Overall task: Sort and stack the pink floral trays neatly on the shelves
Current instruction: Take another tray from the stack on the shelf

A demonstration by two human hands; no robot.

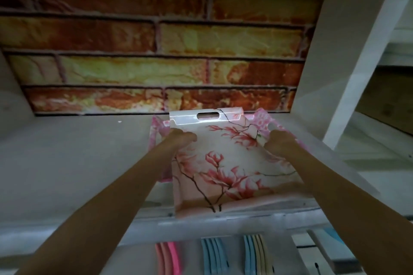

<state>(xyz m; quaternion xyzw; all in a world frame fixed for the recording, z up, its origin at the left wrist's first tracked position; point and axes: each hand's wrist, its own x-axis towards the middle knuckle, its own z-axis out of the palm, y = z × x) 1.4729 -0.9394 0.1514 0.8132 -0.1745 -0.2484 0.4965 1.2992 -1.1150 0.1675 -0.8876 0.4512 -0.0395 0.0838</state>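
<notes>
Both hands, the left hand (181, 138) and right hand (279, 140), pinch the side rims of the magnolia tray (223, 163). It lies on the pink tray (263, 118), on the shelf (78, 163).

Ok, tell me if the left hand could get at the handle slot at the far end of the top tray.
Probably yes: the left hand grips the top tray just short of the handle slot, and nothing lies between them.
</notes>
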